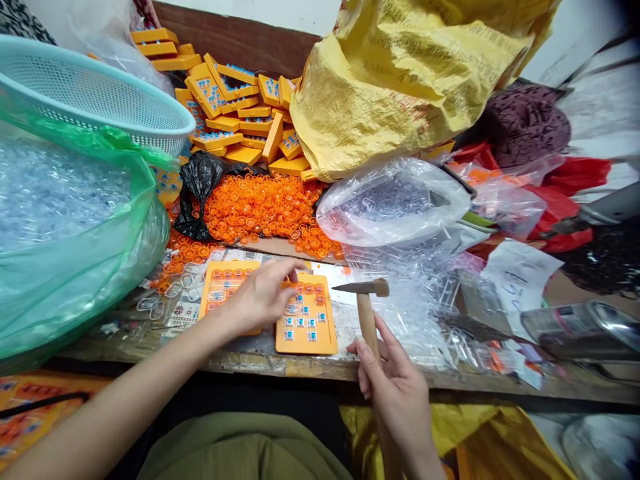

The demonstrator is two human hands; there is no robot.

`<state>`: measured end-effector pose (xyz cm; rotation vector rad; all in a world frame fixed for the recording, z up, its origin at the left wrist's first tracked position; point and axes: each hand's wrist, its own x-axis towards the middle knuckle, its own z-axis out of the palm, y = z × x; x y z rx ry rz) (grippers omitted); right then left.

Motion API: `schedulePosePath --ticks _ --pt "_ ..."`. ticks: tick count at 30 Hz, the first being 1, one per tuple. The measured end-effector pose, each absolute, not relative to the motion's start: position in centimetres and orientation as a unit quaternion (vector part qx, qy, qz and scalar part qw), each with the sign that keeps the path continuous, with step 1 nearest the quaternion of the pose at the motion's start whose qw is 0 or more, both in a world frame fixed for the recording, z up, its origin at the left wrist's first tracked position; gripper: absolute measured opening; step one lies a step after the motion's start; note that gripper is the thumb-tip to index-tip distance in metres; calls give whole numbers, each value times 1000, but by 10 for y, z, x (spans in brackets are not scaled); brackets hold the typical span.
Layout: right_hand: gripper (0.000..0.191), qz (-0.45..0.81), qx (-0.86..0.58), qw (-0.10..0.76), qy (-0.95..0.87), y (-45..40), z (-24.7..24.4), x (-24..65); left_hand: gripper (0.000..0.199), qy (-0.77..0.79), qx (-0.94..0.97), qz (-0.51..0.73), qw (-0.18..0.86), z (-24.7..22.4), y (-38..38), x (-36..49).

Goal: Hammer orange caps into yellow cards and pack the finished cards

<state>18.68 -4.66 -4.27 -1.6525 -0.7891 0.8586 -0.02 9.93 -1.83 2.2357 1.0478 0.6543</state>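
Two orange boards lie side by side on the workbench. My left hand (267,293) is over the gap between the left board (206,293) and the right board (323,337), fingers bent together near the right board's top-left corner; whatever they pinch is too small to make out. Small blue-and-clear pieces sit on the right board, with orange rings along its upper rows. To the right of that board, my right hand (395,380) is wrapped round the wooden handle of a hammer (367,320), whose metal head points left.
Behind the boards lies a heap of orange rings (265,207), with stacked orange boards (240,120) farther back. A green bag (75,280) and a blue basket (120,100) stand left. A white bag (400,227), yellow sack (400,87) and glass jar (580,333) are right.
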Motion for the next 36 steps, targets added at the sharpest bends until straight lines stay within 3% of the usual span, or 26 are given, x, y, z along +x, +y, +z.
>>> schedulePosePath --ticks 7,13,18,23,26,29,33,36 --pt "45 263 -694 444 -502 -59 -38 190 42 395 829 284 275 -35 60 16" --pt "41 207 -664 380 -610 -59 -31 188 45 402 810 310 293 -46 58 19" --pt "49 141 -635 411 -639 -59 -26 184 53 416 789 322 316 -49 57 19" --pt "44 209 -653 340 -643 -61 -33 184 55 431 770 336 329 -52 55 22" --pt "41 272 -665 371 -588 -60 -38 184 57 436 766 337 332 -51 52 23" --pt "40 310 -685 460 -472 -58 -42 183 52 443 765 339 321 -40 61 14" --pt "58 361 -692 525 -339 -53 -44 180 23 494 787 313 196 -19 108 -10" --pt "65 383 -691 536 -299 -49 -41 177 25 568 789 198 126 -14 151 -24"
